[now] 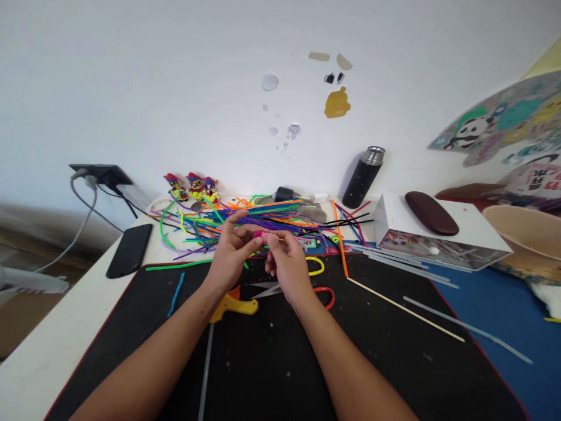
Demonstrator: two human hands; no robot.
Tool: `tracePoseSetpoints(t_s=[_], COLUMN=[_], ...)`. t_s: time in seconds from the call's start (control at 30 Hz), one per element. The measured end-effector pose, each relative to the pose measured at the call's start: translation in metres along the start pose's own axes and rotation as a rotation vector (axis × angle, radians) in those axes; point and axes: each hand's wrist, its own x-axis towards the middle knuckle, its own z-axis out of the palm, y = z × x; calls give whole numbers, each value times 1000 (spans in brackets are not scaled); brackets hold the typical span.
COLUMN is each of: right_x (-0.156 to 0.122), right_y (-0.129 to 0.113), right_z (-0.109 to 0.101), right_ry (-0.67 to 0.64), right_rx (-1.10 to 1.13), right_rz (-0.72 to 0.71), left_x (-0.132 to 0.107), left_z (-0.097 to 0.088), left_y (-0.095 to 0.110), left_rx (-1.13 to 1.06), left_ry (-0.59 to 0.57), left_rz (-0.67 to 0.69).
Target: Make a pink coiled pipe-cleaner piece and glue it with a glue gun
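Both my hands meet above the black mat (272,356), just in front of a heap of coloured pipe cleaners (263,216). My left hand (230,251) and my right hand (287,260) pinch a small pink coiled pipe cleaner piece (259,236) between their fingertips. A thin stick seems to run through the pink piece toward the right hand. Beneath my hands lie scissors with red and yellow handles (322,295) and a yellow glue gun (232,305).
A black phone (130,249) lies at the left, three small pipe-cleaner figures (193,186) stand by the wall, and a black flask (363,177) is behind. A white box (438,234) with a dark case sits at the right. A wooden skewer (405,310) and clear sticks lie on the mat.
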Motion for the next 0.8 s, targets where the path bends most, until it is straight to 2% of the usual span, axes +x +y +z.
tracePoseSetpoints(t_s=[0.8], right_x=[0], right_y=[-1], right_z=[1], right_ry=[11], right_rx=[5], right_rz=[-5], left_x=[0], left_z=[0], left_y=[2], left_rx=[-7], left_ry=[-15], left_rz=[-30])
